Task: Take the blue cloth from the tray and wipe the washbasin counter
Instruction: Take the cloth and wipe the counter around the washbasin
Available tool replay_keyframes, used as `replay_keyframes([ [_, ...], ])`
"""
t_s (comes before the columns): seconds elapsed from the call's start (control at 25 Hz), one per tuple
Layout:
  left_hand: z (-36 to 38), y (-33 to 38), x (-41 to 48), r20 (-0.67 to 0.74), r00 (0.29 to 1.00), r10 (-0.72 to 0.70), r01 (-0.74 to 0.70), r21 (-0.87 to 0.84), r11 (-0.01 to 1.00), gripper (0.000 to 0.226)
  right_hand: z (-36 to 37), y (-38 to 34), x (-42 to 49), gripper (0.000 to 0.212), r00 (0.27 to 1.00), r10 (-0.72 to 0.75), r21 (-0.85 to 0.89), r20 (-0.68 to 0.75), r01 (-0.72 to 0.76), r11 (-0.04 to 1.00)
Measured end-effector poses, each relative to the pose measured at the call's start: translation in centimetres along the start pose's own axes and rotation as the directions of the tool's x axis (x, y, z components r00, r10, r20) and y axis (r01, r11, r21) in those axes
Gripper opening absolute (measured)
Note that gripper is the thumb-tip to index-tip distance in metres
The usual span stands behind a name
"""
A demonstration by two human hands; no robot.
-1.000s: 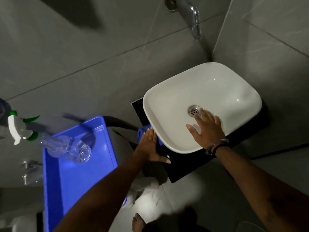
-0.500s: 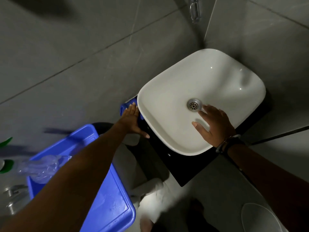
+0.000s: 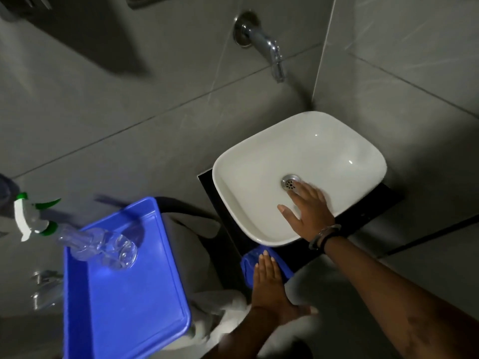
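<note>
My left hand (image 3: 270, 283) lies flat, fingers together, pressing the blue cloth (image 3: 249, 265) onto the black washbasin counter (image 3: 368, 216) at its near corner, just below the basin's front rim. My right hand (image 3: 309, 211) rests open, palm down, inside the white basin (image 3: 324, 149), its fingertips beside the metal drain (image 3: 290, 181); a dark band sits on that wrist. Most of the cloth is hidden under my left hand. The blue tray (image 3: 124, 304) stands to the left.
A clear spray bottle (image 3: 77, 242) with a white and green trigger lies across the tray's far left corner. A chrome tap (image 3: 264, 44) juts from the grey tiled wall above the basin. A pale object (image 3: 207, 257) sits between tray and counter.
My left hand slid the blue cloth from the basin's left side, along the counter, to its near front corner. My right hand stayed in the basin by the drain. The view shifted.
</note>
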State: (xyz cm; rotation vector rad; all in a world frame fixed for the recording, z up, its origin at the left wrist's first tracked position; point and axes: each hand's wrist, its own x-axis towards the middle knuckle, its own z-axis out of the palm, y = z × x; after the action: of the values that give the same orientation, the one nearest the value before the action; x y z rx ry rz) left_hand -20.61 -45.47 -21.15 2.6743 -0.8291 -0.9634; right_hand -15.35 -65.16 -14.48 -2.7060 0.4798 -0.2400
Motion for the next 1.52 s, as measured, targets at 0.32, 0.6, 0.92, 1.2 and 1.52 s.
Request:
replay_keyframes([
  [0.32,-6.8,-2.0,-4.7,-0.798,0.603,0.010,-0.091,-0.056,0.994,0.045,6.4,-2.9,-15.3,0.051,0.981,-0.144,0.121,0.126,0.129,0.984],
  [0.6,-12.1,3.8,4.9,-0.496,0.862,-0.102,0.052,-0.114,0.992,0.101,10.4,-3.1,-14.4,0.085,0.872,-0.226,-0.035,0.433,0.267,0.963],
  [0.92,-9.6,3.0,6.9,-0.609,0.785,-0.111,0.152,0.015,0.988,0.107,1.3,18.2,-9.5,0.086,0.949,0.184,-0.218,0.256,-0.128,0.968],
  [1.2,-9.2,2.6,7.2,-0.609,0.787,-0.102,0.167,0.052,0.985,0.104,-1.9,27.2,-3.0,0.094,0.862,0.395,-0.274,0.318,-0.315,0.909],
  [1.52,-9.1,2.6,7.2,-0.630,0.773,-0.080,0.152,0.062,0.986,0.107,6.2,6.4,-13.4,0.099,0.923,-0.140,0.011,0.358,0.146,0.989],
])
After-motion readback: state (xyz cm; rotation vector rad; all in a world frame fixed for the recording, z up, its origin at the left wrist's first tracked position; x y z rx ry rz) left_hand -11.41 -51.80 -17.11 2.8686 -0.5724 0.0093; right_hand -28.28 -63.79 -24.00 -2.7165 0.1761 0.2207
